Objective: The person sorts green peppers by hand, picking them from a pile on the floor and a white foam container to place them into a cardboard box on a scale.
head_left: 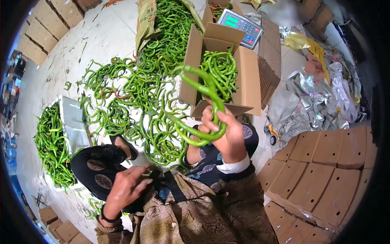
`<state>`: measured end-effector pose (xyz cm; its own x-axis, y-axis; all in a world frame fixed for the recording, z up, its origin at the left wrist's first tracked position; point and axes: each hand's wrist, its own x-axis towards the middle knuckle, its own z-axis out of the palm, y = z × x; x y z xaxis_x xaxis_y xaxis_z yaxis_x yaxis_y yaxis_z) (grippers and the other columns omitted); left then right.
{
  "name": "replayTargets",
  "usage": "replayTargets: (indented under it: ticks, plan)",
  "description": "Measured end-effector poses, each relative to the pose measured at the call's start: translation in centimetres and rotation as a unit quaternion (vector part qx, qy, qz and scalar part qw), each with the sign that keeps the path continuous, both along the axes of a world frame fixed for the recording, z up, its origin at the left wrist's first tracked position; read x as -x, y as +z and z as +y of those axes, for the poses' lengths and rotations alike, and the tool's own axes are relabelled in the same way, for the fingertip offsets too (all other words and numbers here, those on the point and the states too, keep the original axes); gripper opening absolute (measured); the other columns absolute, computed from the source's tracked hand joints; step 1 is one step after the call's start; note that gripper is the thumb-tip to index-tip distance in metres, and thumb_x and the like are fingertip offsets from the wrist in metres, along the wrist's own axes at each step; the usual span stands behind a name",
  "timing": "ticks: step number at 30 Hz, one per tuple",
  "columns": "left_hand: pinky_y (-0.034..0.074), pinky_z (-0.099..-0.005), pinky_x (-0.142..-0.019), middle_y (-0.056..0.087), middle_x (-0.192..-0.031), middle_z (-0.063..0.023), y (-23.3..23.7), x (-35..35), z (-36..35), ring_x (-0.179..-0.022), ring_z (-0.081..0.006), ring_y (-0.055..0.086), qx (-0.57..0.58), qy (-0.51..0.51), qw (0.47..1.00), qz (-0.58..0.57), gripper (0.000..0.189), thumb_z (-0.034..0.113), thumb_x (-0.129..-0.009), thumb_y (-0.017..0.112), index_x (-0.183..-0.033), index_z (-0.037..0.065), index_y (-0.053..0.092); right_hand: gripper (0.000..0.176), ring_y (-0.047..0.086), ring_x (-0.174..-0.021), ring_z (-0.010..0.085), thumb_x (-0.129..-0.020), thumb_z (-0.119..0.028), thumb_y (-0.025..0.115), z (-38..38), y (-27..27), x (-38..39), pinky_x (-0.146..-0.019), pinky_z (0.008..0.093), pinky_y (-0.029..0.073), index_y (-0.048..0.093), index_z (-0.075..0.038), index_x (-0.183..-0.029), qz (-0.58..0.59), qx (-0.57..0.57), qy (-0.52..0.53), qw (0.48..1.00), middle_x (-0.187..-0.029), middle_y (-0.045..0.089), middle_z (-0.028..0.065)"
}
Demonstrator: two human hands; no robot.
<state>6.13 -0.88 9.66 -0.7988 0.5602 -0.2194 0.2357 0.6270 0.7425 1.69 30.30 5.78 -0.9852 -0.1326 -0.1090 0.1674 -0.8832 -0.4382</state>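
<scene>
My right hand [227,132] is closed around a few long, curved green chili peppers [211,86], held up in front of the open cardboard box [248,77]. Inside that box lies a layer of green peppers [219,69]. My left hand [125,190] hovers over my lap with its fingers stretched out and a dark band at the wrist; I see nothing in it. Between my feet and beyond, loose green peppers [160,140] spread over the floor, a few of them reddish. An open sack [146,26] full of peppers lies behind them.
A white crate [74,124] heaped with peppers stands at left. Behind the box sits a digital scale [239,27], beside flattened cardboard [269,61]. Stacked cartons [313,183] fill the lower right; crumpled plastic wrapping [304,101] and a tape dispenser [272,136] lie at right.
</scene>
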Motion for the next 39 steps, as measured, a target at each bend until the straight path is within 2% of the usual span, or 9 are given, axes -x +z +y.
replayTargets:
  ticks: [6,14,20,24,26,28,34,36,39]
  plan:
    - [0.052,-0.0272,-0.078,0.070,-0.090,-0.0112,2.5,0.4,-1.3,-0.085,-0.0146,0.067,-0.111,0.162,0.972,-0.129,0.029,0.008,-0.088,0.067,-0.113,-0.007,0.062,0.055,0.045,-0.065,0.0082,-0.095,-0.014,0.050,3.0,2.7,0.5,-0.074,0.0300,0.041,0.031,0.000,-0.145,0.056,-0.007,-0.027,0.998,-0.091,0.050,0.0045]
    - [0.050,-0.0250,-0.070,0.067,-0.094,-0.0068,3.2,-0.2,0.4,-0.080,-0.0128,0.063,-0.213,0.193,0.928,-0.236,0.030,0.006,-0.088,0.066,-0.116,-0.006,0.060,0.055,0.047,-0.072,0.0113,-0.092,-0.015,0.052,5.0,2.9,-0.2,-0.080,0.0333,0.041,0.036,-0.001,-0.143,0.051,0.054,-0.027,0.997,-0.094,0.054,0.0065]
    - [0.048,-0.0246,-0.068,0.066,-0.085,-0.0063,7.3,-0.3,-0.5,-0.072,-0.0123,0.061,-0.214,0.293,0.919,-0.152,0.034,0.021,-0.082,0.066,-0.105,-0.003,0.064,0.051,0.054,-0.080,0.0144,-0.093,-0.016,0.052,9.3,1.8,3.1,-0.086,0.0356,0.044,0.041,0.000,-0.140,0.064,0.065,-0.034,0.995,-0.103,0.057,0.0076]
    - [0.044,-0.0237,-0.062,0.063,-0.083,-0.0041,7.2,4.0,-6.3,-0.070,-0.0107,0.056,-0.215,0.277,0.935,-0.062,0.038,0.026,-0.084,0.067,-0.110,-0.001,0.062,0.048,0.057,-0.101,0.0208,-0.095,-0.021,0.054,12.8,-0.5,6.7,-0.096,0.0396,0.043,0.045,0.003,-0.136,-0.010,-0.173,-0.119,0.978,-0.119,0.058,0.0125]
    - [0.044,-0.0227,-0.062,0.063,-0.084,-0.0036,5.1,6.6,-9.9,-0.070,-0.0099,0.056,-0.218,0.313,0.922,-0.061,0.038,0.026,-0.087,0.066,-0.114,-0.001,0.060,0.048,0.057,-0.108,0.0224,-0.096,-0.022,0.054,13.7,-1.0,7.0,-0.098,0.0397,0.042,0.045,0.004,-0.135,-0.045,-0.275,-0.126,0.952,-0.124,0.058,0.0146]
    - [0.044,-0.0216,-0.062,0.062,-0.085,-0.0028,1.6,8.7,-13.9,-0.070,-0.0094,0.056,-0.196,0.360,0.909,-0.080,0.037,0.024,-0.090,0.063,-0.117,0.001,0.058,0.049,0.054,-0.113,0.0208,-0.096,-0.023,0.055,12.8,0.5,5.3,-0.098,0.0352,0.042,0.045,0.005,-0.136,-0.184,-0.452,-0.144,0.861,-0.128,0.056,0.0165]
    - [0.046,-0.0237,-0.065,0.063,-0.086,-0.0028,-15.5,9.6,-23.0,-0.072,-0.0110,0.058,-0.218,0.458,0.842,-0.186,0.030,0.016,-0.091,0.062,-0.116,0.000,0.060,0.042,0.058,-0.103,0.0196,-0.097,-0.017,0.050,3.8,5.8,1.9,-0.091,0.0347,0.047,0.046,0.006,-0.132,-0.083,-0.481,-0.078,0.869,-0.119,0.060,0.0139]
    - [0.049,-0.0247,-0.067,0.065,-0.087,-0.0031,-18.8,9.3,-22.6,-0.075,-0.0113,0.061,-0.180,0.444,0.850,-0.219,0.026,0.016,-0.092,0.062,-0.113,0.000,0.060,0.037,0.057,-0.095,0.0159,-0.098,-0.017,0.047,0.0,3.0,1.3,-0.084,0.0318,0.047,0.049,0.004,-0.129,-0.041,-0.598,0.041,0.799,-0.111,0.062,0.0096]
    - [0.050,-0.0247,-0.069,0.066,-0.088,-0.0039,-22.7,8.1,-20.9,-0.079,-0.0109,0.062,-0.162,0.397,0.876,-0.220,0.025,0.017,-0.093,0.062,-0.110,-0.001,0.061,0.035,0.057,-0.096,0.0146,-0.099,-0.017,0.048,-7.4,-1.2,3.5,-0.081,0.0282,0.046,0.052,0.001,-0.129,-0.121,-0.364,0.195,0.903,-0.119,0.059,0.0085]
